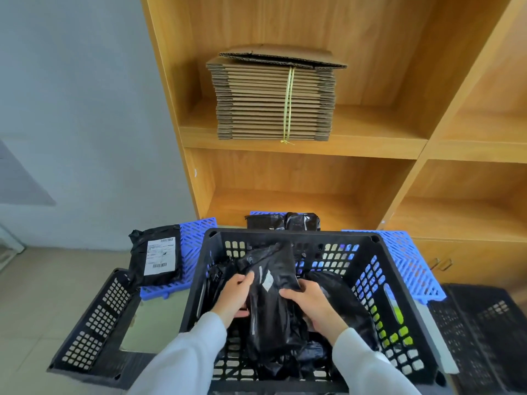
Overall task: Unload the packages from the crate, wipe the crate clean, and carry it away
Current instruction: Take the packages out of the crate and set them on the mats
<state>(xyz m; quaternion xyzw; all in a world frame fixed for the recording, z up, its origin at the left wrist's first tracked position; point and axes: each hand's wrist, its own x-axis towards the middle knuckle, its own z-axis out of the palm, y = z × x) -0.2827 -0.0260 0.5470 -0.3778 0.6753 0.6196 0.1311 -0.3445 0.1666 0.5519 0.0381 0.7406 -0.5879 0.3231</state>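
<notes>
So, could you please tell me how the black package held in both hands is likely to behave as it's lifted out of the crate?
The black package is probably floppy: its plastic wrap is creased and sagging. It may be slippery, since the film looks glossy. The left hand and right hand gripping opposite edges should steady it.

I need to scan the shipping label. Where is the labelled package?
In the head view, the labelled package lies left of the black crate, resting on the blue slatted pallet.
</notes>
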